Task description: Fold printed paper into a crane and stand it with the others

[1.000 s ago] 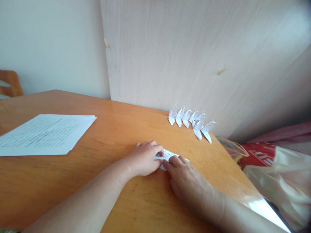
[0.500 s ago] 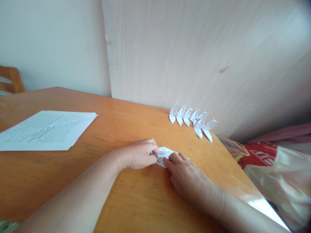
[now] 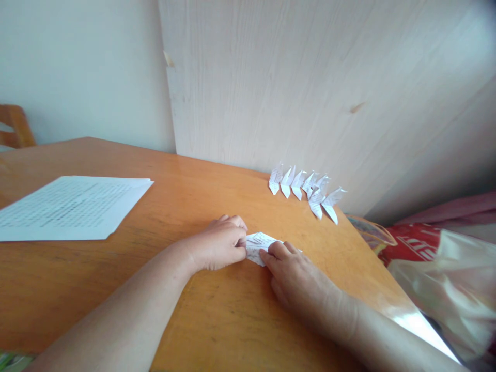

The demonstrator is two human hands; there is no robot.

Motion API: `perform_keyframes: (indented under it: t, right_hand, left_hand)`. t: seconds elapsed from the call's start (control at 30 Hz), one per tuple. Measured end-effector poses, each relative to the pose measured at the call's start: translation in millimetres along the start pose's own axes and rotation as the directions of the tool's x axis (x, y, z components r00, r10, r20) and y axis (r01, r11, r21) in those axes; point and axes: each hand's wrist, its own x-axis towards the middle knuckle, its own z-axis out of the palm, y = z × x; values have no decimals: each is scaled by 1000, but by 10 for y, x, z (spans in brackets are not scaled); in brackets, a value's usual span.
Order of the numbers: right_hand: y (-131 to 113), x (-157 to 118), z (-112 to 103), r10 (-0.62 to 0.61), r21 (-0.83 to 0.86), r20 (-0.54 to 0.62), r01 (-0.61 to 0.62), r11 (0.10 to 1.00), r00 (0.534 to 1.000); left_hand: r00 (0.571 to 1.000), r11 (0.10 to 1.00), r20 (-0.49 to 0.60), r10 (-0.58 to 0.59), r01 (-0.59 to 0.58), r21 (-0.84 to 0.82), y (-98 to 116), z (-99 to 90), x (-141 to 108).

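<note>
A small folded piece of printed paper (image 3: pixel 256 248) lies on the wooden table (image 3: pixel 217 320) between my two hands. My left hand (image 3: pixel 222 242) pinches its left end, thumb and fingers pressed together there. Over the right part of the paper, my right hand (image 3: pixel 296 276) has its thumb and curled fingers closed on it, against the tabletop. The paper shows creases and a folded flap on top; its right end is mostly hidden under my right fingers.
Several folded paper figures (image 3: pixel 298 185) stand in a row along the table's far right edge, by a pale wooden panel (image 3: pixel 251 77). Printed sheets (image 3: pixel 77 206) lie at the left. Beyond the right edge are a red bag (image 3: pixel 416 243) and a whitish plastic bag (image 3: pixel 453 279). A chair (image 3: pixel 17 126) stands far left.
My left hand has shifted slightly left, and more of the folded paper's left part shows. My right hand stays nearly in place. The view has moved slightly.
</note>
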Motion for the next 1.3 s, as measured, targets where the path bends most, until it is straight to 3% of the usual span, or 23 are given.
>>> perform_keyframes:
  t: [0.57,1.07,1.3]
  right_hand:
    - [1,-7,12,-19,0,-41,19,1000,999]
    - [-17,-29,-21,-18,-13,-49,17,1000,999]
    - [-10,-24,16,-41,-3,-65,40,999,997]
  left_hand:
    - [993,996,-80,-92,93,12,32,92,38]
    - [997,996,-14,-73,73,-52,-118,48,18]
    - [995,994,-19,-102,101,-46,-72,33,36]
